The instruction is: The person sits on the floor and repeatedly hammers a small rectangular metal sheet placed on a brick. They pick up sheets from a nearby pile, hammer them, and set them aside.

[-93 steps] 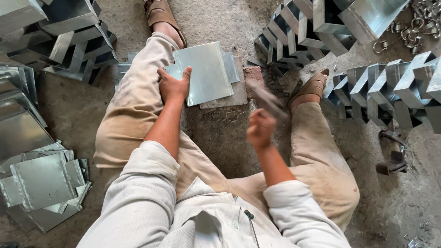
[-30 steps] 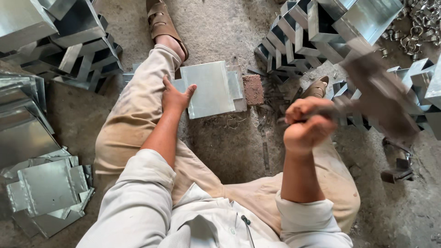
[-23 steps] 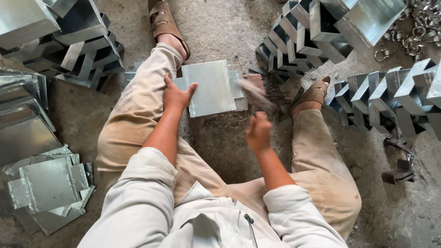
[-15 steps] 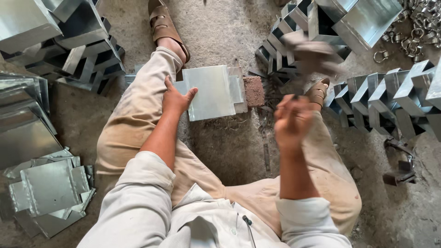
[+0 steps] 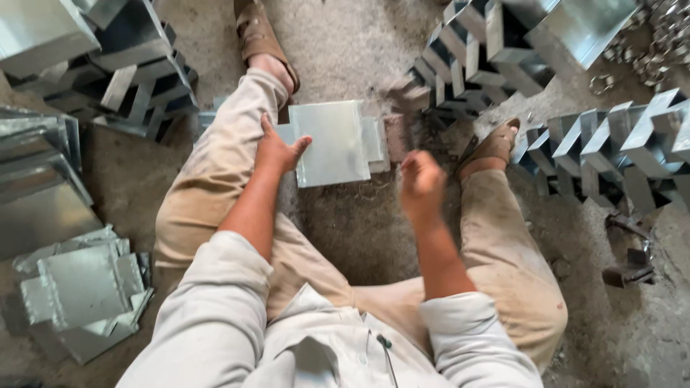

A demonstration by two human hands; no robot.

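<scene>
I sit on the ground with a flat, folded sheet-metal piece [image 5: 334, 142] lying between my legs. My left hand [image 5: 279, 149] presses flat on its left edge, fingers spread. My right hand [image 5: 420, 184] is closed in a fist around the handle of a mallet, whose head is a brown motion blur [image 5: 407, 95] just past the right end of the sheet. A reddish brick-like block [image 5: 394, 136] lies against the sheet's right side.
Folded sheet-metal boxes are stacked at the top left [image 5: 129, 79], in rows at the top right [image 5: 467, 65] and at the right [image 5: 611, 144]. Flat cut blanks [image 5: 83, 287] lie at the lower left. Metal rings [image 5: 647, 50] and dark tools [image 5: 629, 251] lie at the right.
My right hand has swung the mallet up and down several times; it is now low again, near the sheet's right edge. My left hand has stayed on the sheet.
</scene>
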